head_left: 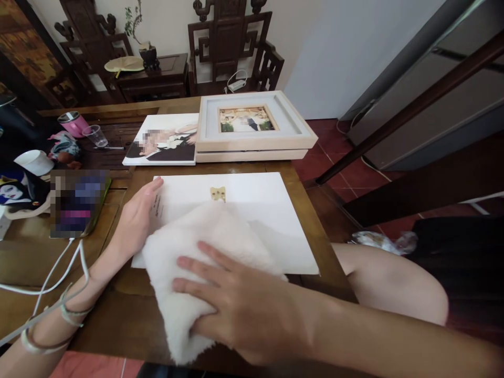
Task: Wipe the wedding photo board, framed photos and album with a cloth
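Note:
A white fluffy cloth (pixel 173 310) lies bunched over the lower left part of a flat white panel (pixel 271 210). My right hand (pixel 240 299) presses on the cloth from above, fingers spread over it and the thumb tucked against a fold. At the panel's left edge rests my left hand (pixel 137 215), its fingers stretched out along the side, partly over small printed text. A gold-coloured metal hanger plate (pixel 218 193) sits near the panel's upper middle, its lower end meeting the cloth's tip. The cloth hides the rest of that area.
Behind the panel lie a photo print (pixel 165 139) and stacked pale wooden picture frames (pixel 255 123). To the left are a phone (pixel 79 205) with a white cable, a pink mug (pixel 73 124) and a plastic cup (pixel 95 136). The wooden table's right edge borders a leg.

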A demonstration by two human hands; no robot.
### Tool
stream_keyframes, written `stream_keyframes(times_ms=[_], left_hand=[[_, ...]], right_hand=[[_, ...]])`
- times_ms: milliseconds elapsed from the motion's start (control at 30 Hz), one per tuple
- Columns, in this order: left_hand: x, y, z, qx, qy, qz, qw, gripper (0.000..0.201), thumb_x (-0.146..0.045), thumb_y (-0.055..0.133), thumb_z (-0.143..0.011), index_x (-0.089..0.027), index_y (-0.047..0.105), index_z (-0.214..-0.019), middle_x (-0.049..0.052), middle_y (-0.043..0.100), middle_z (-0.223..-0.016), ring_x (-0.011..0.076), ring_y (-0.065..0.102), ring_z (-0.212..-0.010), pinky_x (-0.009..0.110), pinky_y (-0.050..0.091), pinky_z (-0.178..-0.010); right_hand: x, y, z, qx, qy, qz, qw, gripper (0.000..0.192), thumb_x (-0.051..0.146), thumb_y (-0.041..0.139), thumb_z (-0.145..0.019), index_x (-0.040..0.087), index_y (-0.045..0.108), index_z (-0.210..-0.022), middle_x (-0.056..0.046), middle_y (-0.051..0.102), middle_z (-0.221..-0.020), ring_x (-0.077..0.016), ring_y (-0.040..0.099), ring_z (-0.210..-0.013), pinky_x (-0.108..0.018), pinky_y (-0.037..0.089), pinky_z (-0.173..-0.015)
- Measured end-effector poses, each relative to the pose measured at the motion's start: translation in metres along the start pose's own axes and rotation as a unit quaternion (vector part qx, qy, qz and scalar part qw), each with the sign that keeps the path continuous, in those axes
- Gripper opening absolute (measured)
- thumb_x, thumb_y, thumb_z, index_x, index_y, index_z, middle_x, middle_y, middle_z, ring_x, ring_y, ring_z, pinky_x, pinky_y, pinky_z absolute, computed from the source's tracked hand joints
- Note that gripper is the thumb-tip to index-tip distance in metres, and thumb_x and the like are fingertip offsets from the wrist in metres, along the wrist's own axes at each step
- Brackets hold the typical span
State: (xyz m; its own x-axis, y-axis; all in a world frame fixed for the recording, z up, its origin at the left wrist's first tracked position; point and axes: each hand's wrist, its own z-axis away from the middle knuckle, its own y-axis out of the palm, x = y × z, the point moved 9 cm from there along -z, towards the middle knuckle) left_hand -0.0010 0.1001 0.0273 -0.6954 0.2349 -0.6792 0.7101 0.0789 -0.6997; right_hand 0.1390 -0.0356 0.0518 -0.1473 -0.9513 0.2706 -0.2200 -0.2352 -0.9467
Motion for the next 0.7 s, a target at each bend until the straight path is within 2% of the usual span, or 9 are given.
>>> stream_keyframes(times_ms=[100,233,333,400,467,533,633,700], left_hand=[[-0.015,0.008,0.005,0.04,0.053,-0.101,0.993,0.05,-0.044,0.033,-0.099,-0.015,0.059,-0.129,0.01,0.049,-0.146,0.0272,0.045,-0.135,0.048,0.032,-0.116],[-0.019,0.026,0.016,0.115,0.088,-0.199,0.969,0.05,-0.035,0.029,-0.1,-0.012,0.045,-0.141,0.013,0.038,-0.153,0.0274,0.034,-0.142,0.051,0.029,-0.117],[-0.018,0.033,0.02,0.136,0.089,-0.248,0.955,0.05,-0.031,0.026,-0.1,-0.013,0.037,-0.145,0.014,0.032,-0.156,0.029,0.029,-0.144,0.055,0.027,-0.116],[-0.02,0.035,0.021,0.14,0.093,-0.263,0.95,0.048,-0.029,0.025,-0.1,-0.014,0.038,-0.145,0.015,0.033,-0.155,0.03,0.031,-0.143,0.057,0.027,-0.115],[-0.022,0.036,0.021,0.141,0.101,-0.272,0.947,0.047,-0.028,0.025,-0.101,-0.014,0.039,-0.143,0.016,0.037,-0.152,0.0308,0.035,-0.14,0.058,0.028,-0.114],[-0.024,0.035,0.02,0.134,0.111,-0.276,0.945,0.046,-0.027,0.025,-0.101,-0.012,0.042,-0.141,0.017,0.043,-0.147,0.0312,0.04,-0.137,0.058,0.029,-0.113],[-0.026,0.034,0.019,0.128,0.129,-0.278,0.943,0.044,-0.027,0.026,-0.1,-0.008,0.052,-0.13,0.019,0.053,-0.134,0.0322,0.045,-0.131,0.057,0.032,-0.111],[-0.026,0.034,0.019,0.128,0.134,-0.278,0.942,0.044,-0.027,0.027,-0.1,-0.007,0.056,-0.125,0.019,0.056,-0.13,0.0325,0.047,-0.129,0.056,0.034,-0.111]], right_hand=[[-0.021,-0.006,0.013,-0.009,0.047,-0.022,0.999,0.031,0.016,0.055,-0.082,0.018,0.066,-0.11,-0.015,0.055,-0.139,-0.0329,0.041,-0.137,-0.059,0.026,-0.114],[-0.075,-0.014,0.015,-0.033,0.154,-0.023,0.987,0.043,0.004,0.048,-0.076,0.017,0.06,-0.116,-0.016,0.058,-0.134,-0.0301,0.041,-0.137,-0.057,0.028,-0.113],[-0.11,-0.026,0.005,-0.089,0.227,-0.046,0.969,0.038,0.004,0.041,-0.081,0.017,0.057,-0.112,-0.011,0.068,-0.109,-0.0272,0.055,-0.121,-0.055,0.031,-0.11],[-0.126,-0.034,-0.008,-0.131,0.263,-0.072,0.953,0.03,0.008,0.036,-0.087,0.018,0.057,-0.106,-0.007,0.068,-0.093,-0.026,0.061,-0.104,-0.052,0.037,-0.102],[-0.137,-0.038,-0.026,-0.159,0.277,-0.109,0.942,0.024,0.013,0.035,-0.09,0.019,0.056,-0.1,-0.005,0.066,-0.084,-0.0242,0.061,-0.089,-0.043,0.044,-0.089],[-0.143,-0.039,-0.047,-0.163,0.269,-0.151,0.937,0.02,0.017,0.036,-0.089,0.02,0.054,-0.094,-0.003,0.064,-0.082,-0.022,0.057,-0.079,-0.035,0.044,-0.075],[-0.147,-0.035,-0.074,-0.132,0.242,-0.192,0.942,0.015,0.017,0.039,-0.085,0.022,0.052,-0.089,-0.003,0.063,-0.082,-0.0208,0.055,-0.073,-0.03,0.041,-0.064],[-0.148,-0.032,-0.081,-0.106,0.249,-0.189,0.944,0.015,0.016,0.04,-0.082,0.022,0.052,-0.089,-0.005,0.062,-0.085,-0.0213,0.054,-0.073,-0.029,0.04,-0.062]])
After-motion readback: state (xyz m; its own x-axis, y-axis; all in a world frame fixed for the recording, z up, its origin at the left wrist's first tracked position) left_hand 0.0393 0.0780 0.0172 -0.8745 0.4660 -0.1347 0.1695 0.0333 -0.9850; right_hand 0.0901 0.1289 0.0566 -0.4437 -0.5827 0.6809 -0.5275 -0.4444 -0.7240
